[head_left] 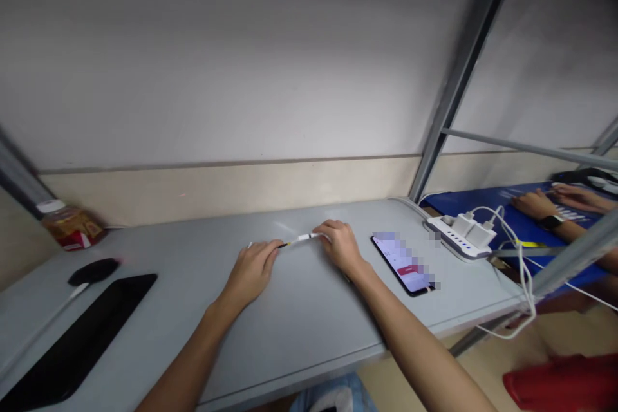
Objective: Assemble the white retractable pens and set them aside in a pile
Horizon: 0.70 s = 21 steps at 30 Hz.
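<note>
Both my hands rest on a grey table (299,315) and hold a thin white cable (303,239) stretched between them. My left hand (254,268) pinches the cable's dark end with fingers closed. My right hand (342,244) is closed over the other end. The cable lies just above the tabletop, near the far middle of the table.
A lit phone (404,264) lies right of my right hand. A white power strip (458,238) with chargers and cables sits at the table's right end. A black mouse pad (82,335), a black mouse (94,269) and a bottle (70,225) are on the left. Another person's hands (555,203) work on a blue table.
</note>
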Tool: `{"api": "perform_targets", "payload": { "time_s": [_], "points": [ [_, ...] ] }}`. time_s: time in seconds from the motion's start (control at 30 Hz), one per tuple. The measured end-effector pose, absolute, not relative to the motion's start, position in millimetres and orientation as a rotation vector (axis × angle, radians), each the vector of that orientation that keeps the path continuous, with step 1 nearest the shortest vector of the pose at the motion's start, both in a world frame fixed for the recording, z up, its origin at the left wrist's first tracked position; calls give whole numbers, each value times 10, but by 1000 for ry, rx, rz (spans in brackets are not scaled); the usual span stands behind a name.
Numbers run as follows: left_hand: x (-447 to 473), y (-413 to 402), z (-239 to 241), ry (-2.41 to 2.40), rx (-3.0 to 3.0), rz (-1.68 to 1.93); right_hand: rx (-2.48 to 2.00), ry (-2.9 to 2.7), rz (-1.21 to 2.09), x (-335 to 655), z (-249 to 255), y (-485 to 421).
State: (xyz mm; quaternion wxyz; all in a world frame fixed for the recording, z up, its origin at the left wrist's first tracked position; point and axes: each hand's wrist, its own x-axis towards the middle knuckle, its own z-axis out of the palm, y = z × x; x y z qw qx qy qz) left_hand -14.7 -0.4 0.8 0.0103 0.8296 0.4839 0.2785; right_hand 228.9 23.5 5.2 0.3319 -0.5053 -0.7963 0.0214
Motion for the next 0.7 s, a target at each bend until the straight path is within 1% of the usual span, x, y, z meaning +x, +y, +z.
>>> {"api": "perform_targets", "payload": {
  "time_s": [0.23,0.43,0.7],
  "points": [
    [-149,-14,37,1641,2575,836,-1416,-2009,18,2323,19,255],
    [-128,-24,13,1590,2622,755,-1280,-2111,48,2245,14,208],
    [-93,-41,1,1595,2603,739,-1159,-2196,83,2158,16,142]
  ]
}}
